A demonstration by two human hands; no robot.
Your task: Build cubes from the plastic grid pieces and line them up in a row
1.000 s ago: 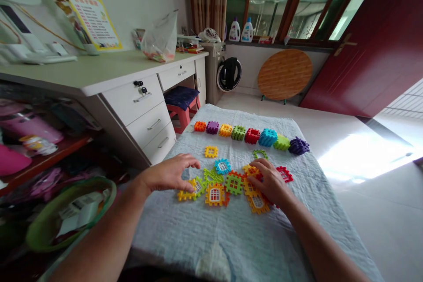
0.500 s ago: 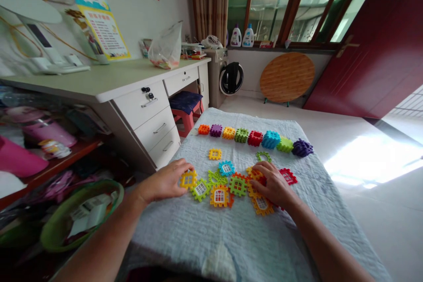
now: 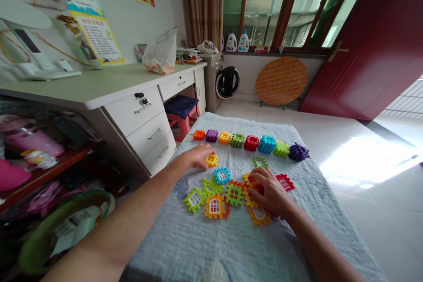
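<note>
Yellow tile [image 3: 213,160], just below mid-frame: left hand [image 3: 197,156] pinched its edge.
Right hand [image 3: 272,190] lay over yellow pieces [image 3: 250,199], right of centre, grip unclear; light, level edge hold seemed best.

The left hand [image 3: 199,157] hides the near edge of a yellow piece [image 3: 212,161], so its grip is unclear. The right hand [image 3: 269,190] covers much of the yellow-orange pieces [image 3: 259,215] beneath its palm. The bottom edge cuts off both forearms and the surface [image 3: 264,255]. Print on the wall poster [image 3: 97,37] is too blurred to read; the red door [image 3: 366,44] runs out of view.
</note>
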